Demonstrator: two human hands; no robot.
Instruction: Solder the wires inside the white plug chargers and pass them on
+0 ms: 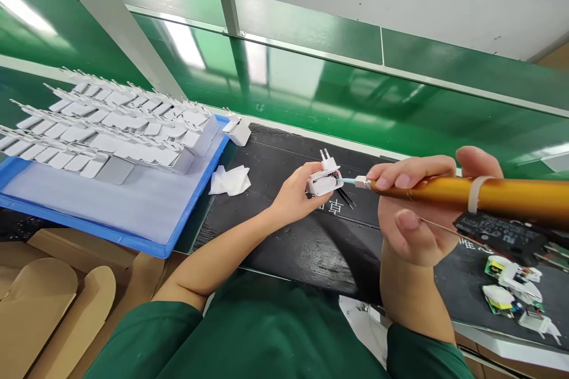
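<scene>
In the head view my left hand (297, 194) grips a white charger housing (320, 185), its open side facing up and a two-pin plug sticking out at the back. A little red shows inside it. My right hand (418, 207) is wrapped round a gold-coloured glue dispenser (444, 192) with a black switch (500, 234) strapped under it. The dispenser's thin pale nozzle (349, 180) reaches the housing's right rim; whether it touches I cannot tell. Dark tweezers (347, 198) lie on the black mat (306, 254) just behind the housing.
At left, a blue tray (166, 243) bears rows of white chargers (106, 124). Another white charger (237, 130) stands beside it, near a crumpled white cloth (230, 180). Circuit boards (511, 284) lie at right. Cardboard (40, 302) is at lower left; a green ledge (284, 80) runs behind.
</scene>
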